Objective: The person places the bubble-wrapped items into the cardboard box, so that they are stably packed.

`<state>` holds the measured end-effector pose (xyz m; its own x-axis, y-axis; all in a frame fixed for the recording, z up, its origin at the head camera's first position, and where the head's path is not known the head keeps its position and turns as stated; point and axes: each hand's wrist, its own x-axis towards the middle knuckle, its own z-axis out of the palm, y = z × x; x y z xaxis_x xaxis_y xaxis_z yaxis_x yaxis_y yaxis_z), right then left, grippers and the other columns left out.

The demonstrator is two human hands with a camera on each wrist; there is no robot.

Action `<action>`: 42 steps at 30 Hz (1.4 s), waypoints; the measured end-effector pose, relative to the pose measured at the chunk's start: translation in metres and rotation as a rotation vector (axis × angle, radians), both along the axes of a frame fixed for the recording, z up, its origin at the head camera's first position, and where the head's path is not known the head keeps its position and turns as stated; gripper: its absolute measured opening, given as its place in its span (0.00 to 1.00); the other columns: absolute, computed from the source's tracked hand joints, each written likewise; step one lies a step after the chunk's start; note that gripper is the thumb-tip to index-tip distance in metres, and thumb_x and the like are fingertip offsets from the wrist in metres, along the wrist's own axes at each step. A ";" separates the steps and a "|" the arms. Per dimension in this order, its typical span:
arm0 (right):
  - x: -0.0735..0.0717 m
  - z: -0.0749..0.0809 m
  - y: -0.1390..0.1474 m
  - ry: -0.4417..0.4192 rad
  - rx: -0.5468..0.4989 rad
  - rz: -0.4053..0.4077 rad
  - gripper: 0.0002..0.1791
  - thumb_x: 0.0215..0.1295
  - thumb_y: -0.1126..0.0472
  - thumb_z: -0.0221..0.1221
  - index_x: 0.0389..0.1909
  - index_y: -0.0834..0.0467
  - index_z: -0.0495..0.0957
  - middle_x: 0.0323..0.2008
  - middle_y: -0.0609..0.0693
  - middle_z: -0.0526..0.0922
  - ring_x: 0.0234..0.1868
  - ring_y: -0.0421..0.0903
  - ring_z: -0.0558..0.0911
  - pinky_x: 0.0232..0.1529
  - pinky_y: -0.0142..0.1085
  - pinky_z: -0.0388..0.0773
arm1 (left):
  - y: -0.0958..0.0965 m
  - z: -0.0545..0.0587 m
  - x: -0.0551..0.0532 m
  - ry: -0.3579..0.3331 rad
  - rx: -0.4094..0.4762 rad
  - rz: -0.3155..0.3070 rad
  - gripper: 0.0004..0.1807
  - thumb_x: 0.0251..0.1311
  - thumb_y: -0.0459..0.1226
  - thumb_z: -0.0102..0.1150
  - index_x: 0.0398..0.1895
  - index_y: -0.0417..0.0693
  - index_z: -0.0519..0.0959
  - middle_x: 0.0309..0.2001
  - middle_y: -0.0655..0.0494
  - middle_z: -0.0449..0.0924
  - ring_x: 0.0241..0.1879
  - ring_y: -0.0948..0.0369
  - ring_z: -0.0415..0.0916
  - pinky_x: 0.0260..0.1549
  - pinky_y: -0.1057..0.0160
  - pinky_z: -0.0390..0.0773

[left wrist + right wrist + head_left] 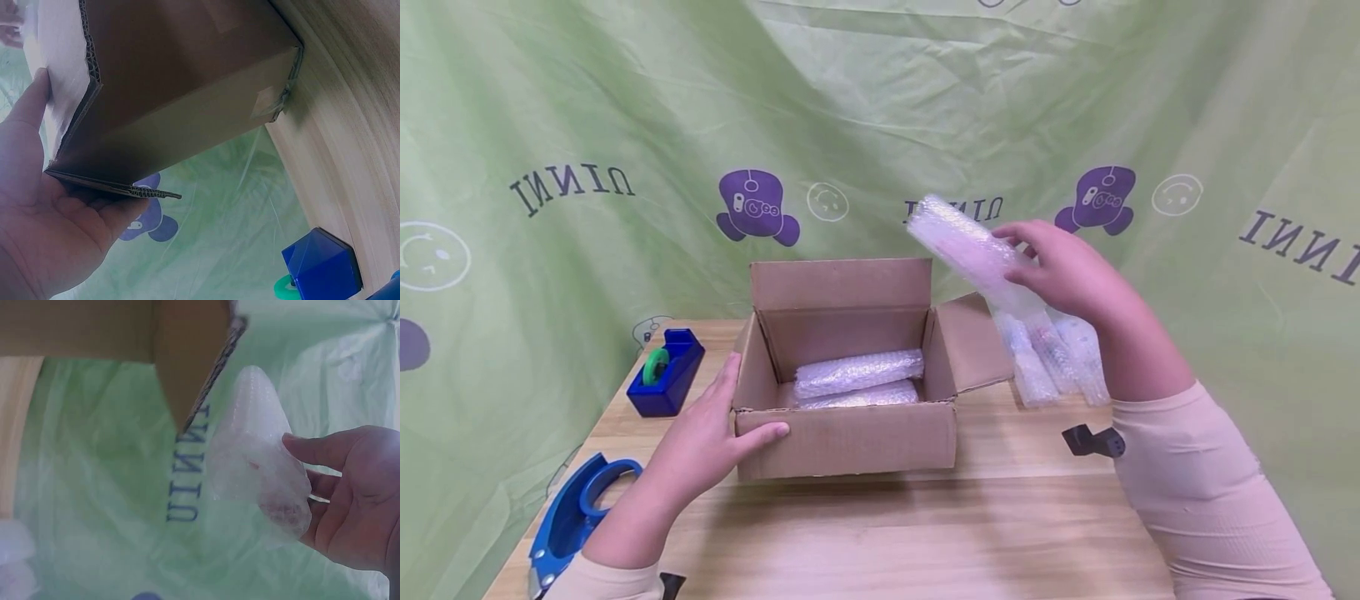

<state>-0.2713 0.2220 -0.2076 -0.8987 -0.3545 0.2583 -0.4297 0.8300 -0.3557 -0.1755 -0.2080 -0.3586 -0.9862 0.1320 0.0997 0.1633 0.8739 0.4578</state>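
Observation:
An upright cardboard box stands with its top flaps spread. My left hand grips its near left corner, thumb along the front and fingers along the left side; in the left wrist view a flap hides the fingertips. Inside the box lie two bubble-wrapped rolls, a rear one and a front one. Raised above the box's right flap, my right hand holds another bubble-wrapped roll between thumb and fingers. Something reddish shows through its wrap in the right wrist view.
Several bubble-wrapped pieces lie on the wooden table right of the box. At the left are a blue tape dispenser with green tape and a blue hand-held tape dispenser. A green printed curtain hangs behind the table.

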 end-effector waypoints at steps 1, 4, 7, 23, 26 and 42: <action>0.001 0.002 -0.004 0.003 -0.005 0.020 0.29 0.67 0.65 0.59 0.69 0.56 0.67 0.63 0.58 0.73 0.59 0.58 0.73 0.57 0.56 0.72 | 0.000 0.000 0.000 0.002 0.001 0.000 0.70 0.46 0.77 0.52 0.79 0.47 0.31 0.78 0.38 0.41 0.73 0.36 0.49 0.67 0.34 0.58; 0.003 0.004 -0.015 0.013 -0.018 0.085 0.29 0.66 0.66 0.60 0.68 0.56 0.68 0.62 0.58 0.74 0.58 0.57 0.74 0.57 0.55 0.72 | 0.000 0.000 0.000 0.010 0.003 -0.001 0.70 0.46 0.77 0.52 0.79 0.45 0.33 0.78 0.38 0.42 0.73 0.36 0.50 0.67 0.35 0.58; 0.004 0.003 -0.026 0.017 -0.016 0.153 0.29 0.65 0.66 0.61 0.67 0.56 0.69 0.62 0.56 0.74 0.57 0.54 0.74 0.58 0.53 0.72 | 0.000 -0.001 0.000 0.017 0.002 -0.002 0.70 0.46 0.76 0.52 0.79 0.45 0.33 0.78 0.38 0.42 0.73 0.36 0.50 0.67 0.35 0.58; 0.011 -0.039 -0.093 0.028 0.174 0.467 0.25 0.64 0.67 0.61 0.63 0.53 0.74 0.58 0.48 0.78 0.63 0.47 0.74 0.66 0.45 0.70 | 0.000 0.000 0.000 0.013 0.003 -0.003 0.70 0.47 0.76 0.52 0.79 0.45 0.33 0.78 0.37 0.42 0.73 0.36 0.49 0.67 0.35 0.58; 0.012 -0.051 -0.100 0.018 0.199 0.505 0.25 0.64 0.68 0.61 0.62 0.52 0.75 0.57 0.47 0.78 0.62 0.47 0.74 0.65 0.43 0.70 | 0.001 0.000 0.000 0.009 0.002 -0.002 0.70 0.47 0.76 0.52 0.79 0.44 0.33 0.78 0.37 0.42 0.73 0.35 0.49 0.67 0.34 0.58; 0.015 -0.086 -0.115 -0.092 0.301 0.554 0.25 0.63 0.67 0.61 0.62 0.52 0.75 0.59 0.47 0.78 0.64 0.48 0.74 0.65 0.44 0.71 | 0.000 -0.001 -0.002 0.003 0.002 -0.003 0.71 0.46 0.77 0.53 0.79 0.44 0.33 0.78 0.37 0.43 0.73 0.36 0.49 0.67 0.35 0.58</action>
